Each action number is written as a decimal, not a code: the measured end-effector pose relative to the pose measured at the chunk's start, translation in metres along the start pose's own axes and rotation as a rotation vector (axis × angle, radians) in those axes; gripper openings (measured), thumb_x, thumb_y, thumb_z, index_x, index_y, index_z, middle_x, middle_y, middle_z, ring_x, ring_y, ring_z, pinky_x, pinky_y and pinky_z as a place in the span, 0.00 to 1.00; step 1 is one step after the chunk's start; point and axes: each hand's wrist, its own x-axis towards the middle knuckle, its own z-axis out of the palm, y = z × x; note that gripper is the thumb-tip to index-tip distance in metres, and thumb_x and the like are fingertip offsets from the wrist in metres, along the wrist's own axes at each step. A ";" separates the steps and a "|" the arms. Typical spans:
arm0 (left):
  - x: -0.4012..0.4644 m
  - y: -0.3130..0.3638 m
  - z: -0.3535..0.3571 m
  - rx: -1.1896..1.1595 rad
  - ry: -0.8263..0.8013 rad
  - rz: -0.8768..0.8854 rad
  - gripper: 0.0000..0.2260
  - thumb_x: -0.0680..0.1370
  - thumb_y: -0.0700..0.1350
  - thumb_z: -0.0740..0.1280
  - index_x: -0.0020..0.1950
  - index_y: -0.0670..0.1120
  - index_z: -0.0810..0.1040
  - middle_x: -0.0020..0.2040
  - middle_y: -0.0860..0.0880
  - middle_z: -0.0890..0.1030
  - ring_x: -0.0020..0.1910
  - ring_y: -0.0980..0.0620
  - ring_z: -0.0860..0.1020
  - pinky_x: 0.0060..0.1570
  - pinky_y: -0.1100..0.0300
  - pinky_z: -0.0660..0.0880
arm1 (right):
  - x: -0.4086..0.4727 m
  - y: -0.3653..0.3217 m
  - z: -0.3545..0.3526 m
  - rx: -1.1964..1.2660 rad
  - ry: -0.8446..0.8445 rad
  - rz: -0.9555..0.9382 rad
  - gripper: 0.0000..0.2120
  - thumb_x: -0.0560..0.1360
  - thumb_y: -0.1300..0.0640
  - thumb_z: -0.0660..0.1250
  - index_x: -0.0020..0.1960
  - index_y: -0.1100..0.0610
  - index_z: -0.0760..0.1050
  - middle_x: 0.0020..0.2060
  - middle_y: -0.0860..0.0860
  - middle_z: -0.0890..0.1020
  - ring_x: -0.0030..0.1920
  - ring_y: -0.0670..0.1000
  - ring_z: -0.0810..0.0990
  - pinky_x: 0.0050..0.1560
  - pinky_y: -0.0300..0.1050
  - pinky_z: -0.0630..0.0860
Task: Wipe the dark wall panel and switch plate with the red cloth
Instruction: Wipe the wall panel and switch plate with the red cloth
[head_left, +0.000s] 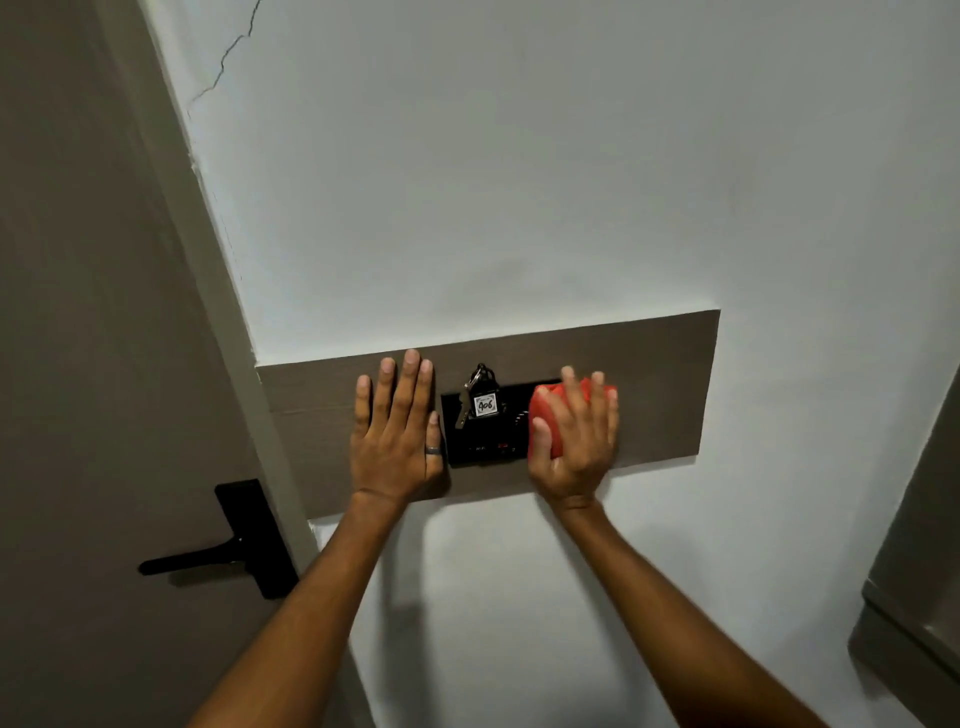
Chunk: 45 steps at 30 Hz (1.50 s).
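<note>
Head view
Right hand: the right hand (574, 434) presses the red cloth (545, 415) flat against the wall, its fingers (570, 384) spread over the bunched cloth and curled around it, thumb on the left edge.
Left hand: the left hand (397, 431) lies open and flat on the dark wall panel (660, 384), palm to the surface, holding nothing; a ring (434, 450) sits on one finger.
Cloth position: it covers the right end of the black switch plate (485, 431) and overlaps onto the panel beside it.
Panel axis: the panel is a long strip running across the white wall (519, 182), its long axis left to right and tilted in this view, right end higher; it starts at the door frame beside the door handle (218, 551).
Plate axis: the plate sits low in the panel's middle, long side parallel with the panel.
Obstacle: a key with a numbered tag (485, 402) hangs from the plate between the two hands.
Step in hand, as judged: wiping the plate's right part.
Doing it well: keep the palm flat, stroke along the panel's length with even pressure, and go lightly over the switches so none toggles.
Caution: sweeping left would likely catch the key tag; work around it or lift it aside with the free hand.
Left to do, as judged: the panel under and around the left hand, and its far right end.
</note>
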 end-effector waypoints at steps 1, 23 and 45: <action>-0.001 0.000 0.000 0.000 0.002 0.001 0.28 0.83 0.46 0.55 0.84 0.43 0.56 0.85 0.46 0.52 0.83 0.43 0.53 0.82 0.43 0.49 | 0.002 -0.017 0.005 0.008 0.045 0.131 0.17 0.87 0.48 0.58 0.67 0.52 0.81 0.72 0.55 0.79 0.79 0.63 0.70 0.80 0.67 0.65; -0.003 -0.002 0.004 0.038 0.051 0.002 0.27 0.84 0.47 0.55 0.83 0.41 0.58 0.85 0.47 0.50 0.84 0.45 0.48 0.83 0.45 0.47 | -0.015 0.015 0.000 -0.046 -0.091 -0.325 0.18 0.84 0.49 0.67 0.71 0.54 0.78 0.71 0.56 0.79 0.76 0.64 0.74 0.77 0.64 0.69; -0.002 -0.001 0.005 0.026 0.023 0.005 0.27 0.84 0.47 0.54 0.83 0.42 0.58 0.85 0.47 0.50 0.84 0.45 0.49 0.83 0.44 0.48 | 0.009 -0.037 0.015 -0.026 0.049 0.113 0.21 0.84 0.46 0.57 0.69 0.52 0.81 0.73 0.55 0.78 0.80 0.63 0.68 0.80 0.67 0.64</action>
